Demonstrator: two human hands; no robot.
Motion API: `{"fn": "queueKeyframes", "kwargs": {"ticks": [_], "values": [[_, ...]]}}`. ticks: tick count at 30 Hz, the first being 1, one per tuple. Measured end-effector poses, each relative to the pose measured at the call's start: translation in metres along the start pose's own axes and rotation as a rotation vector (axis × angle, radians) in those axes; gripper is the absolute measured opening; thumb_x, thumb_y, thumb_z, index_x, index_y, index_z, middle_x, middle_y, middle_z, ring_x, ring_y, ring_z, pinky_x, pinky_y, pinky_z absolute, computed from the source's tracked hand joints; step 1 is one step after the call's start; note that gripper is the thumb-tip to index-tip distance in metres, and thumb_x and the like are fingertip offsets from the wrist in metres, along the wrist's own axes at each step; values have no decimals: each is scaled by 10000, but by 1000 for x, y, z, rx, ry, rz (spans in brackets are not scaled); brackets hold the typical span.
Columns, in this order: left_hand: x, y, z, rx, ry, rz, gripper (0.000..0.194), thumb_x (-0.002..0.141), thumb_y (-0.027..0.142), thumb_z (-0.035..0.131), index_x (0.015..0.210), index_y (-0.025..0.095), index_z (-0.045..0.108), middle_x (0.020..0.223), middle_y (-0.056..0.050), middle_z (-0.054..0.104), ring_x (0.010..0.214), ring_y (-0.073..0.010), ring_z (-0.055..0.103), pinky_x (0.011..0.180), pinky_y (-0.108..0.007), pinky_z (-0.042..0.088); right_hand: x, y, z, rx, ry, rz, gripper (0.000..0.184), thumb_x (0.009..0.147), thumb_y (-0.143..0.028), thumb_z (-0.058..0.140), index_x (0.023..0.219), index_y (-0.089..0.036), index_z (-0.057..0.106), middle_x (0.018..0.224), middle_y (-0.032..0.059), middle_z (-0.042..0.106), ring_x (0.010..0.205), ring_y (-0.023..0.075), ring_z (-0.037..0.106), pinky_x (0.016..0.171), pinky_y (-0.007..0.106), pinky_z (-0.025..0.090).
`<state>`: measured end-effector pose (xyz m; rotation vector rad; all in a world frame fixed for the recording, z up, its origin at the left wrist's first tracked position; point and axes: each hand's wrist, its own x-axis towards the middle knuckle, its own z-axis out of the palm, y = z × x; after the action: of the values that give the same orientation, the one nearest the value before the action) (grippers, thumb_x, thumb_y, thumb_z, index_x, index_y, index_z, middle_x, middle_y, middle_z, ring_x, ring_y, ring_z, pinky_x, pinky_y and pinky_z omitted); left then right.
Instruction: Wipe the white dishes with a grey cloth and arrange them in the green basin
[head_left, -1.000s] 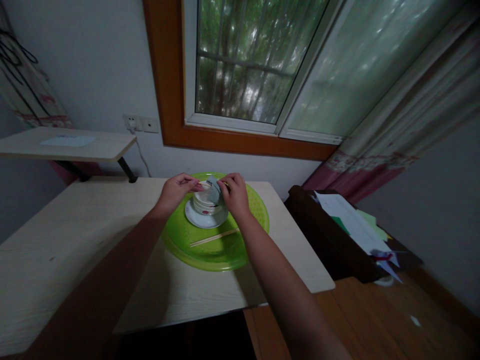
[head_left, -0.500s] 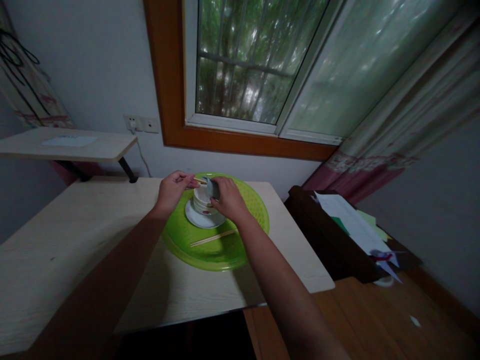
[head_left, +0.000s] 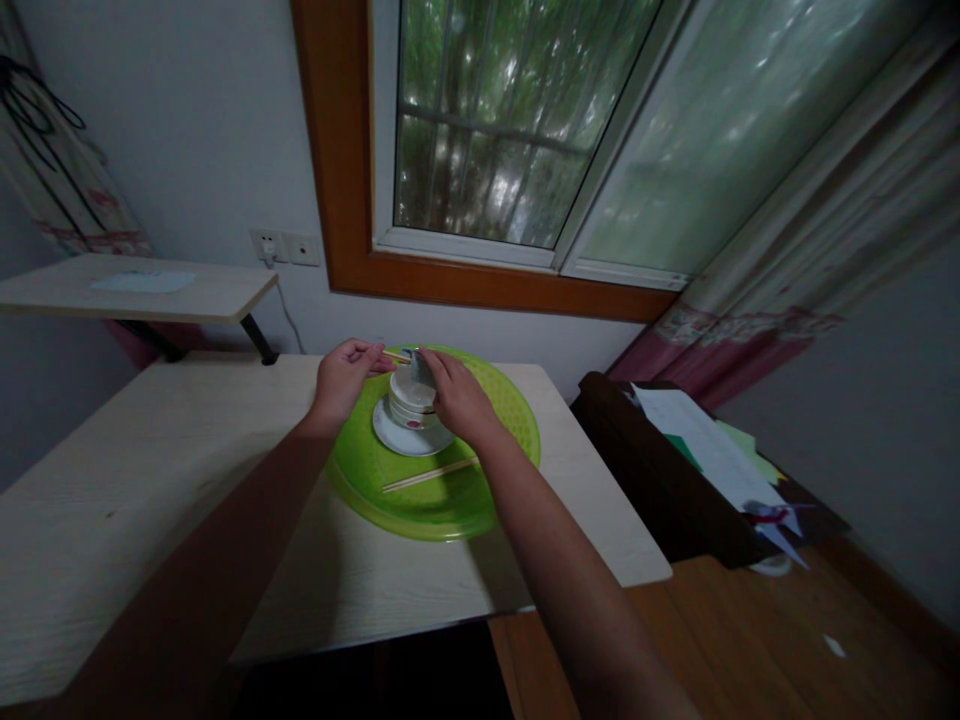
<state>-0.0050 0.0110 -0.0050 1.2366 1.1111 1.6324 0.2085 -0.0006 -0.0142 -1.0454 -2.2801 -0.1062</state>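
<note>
My left hand is closed, pinching thin wooden chopsticks by one end. Their other end runs into a small grey cloth, which my right hand grips and folds around them. Just beneath both hands stands a stack of white bowls on a white plate. The plate rests on a round green tray. In front of the plate, a pair of chopsticks lies on the tray. My right fingers partly cover the cloth and the far side of the bowls.
The tray sits on a light wooden table. At the left a raised shelf carries a sheet of paper. Behind is a wall with a window. To the right, a dark cabinet has papers on top.
My right hand has shifted slightly, and the cloth now hangs lower and less bulky around the chopsticks. My left hand stays nearly in place. The view has moved a little.
</note>
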Motion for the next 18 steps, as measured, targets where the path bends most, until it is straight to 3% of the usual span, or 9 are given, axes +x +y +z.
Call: {"fn": "queueKeyframes", "kwargs": {"ticks": [6,11,18], "values": [[-2,2,0,10,-3,-1,308,831,446,753,858,157,650,808,-69,763,776,-191,757,798,-311,607,3,2,-2,81,47,98,624,862,-77,511,1484,-112,472,1398,196,627,1264,294,596,1125,477,469],[-1,0,0,22,-25,-2,346,818,473,766,881,153,651,834,-74,763,786,-192,760,794,-306,603,2,4,-2,160,118,207,366,1002,-229,451,1331,-182,606,1256,139,720,1115,262,676,1021,427,523],[1,-4,-2,33,-115,-11,356,805,486,771,862,154,655,815,-75,758,731,-185,752,767,-299,598,1,13,-2,265,286,411,323,1028,-327,412,1195,-189,652,1081,116,757,962,255,697,888,368,529]]}}
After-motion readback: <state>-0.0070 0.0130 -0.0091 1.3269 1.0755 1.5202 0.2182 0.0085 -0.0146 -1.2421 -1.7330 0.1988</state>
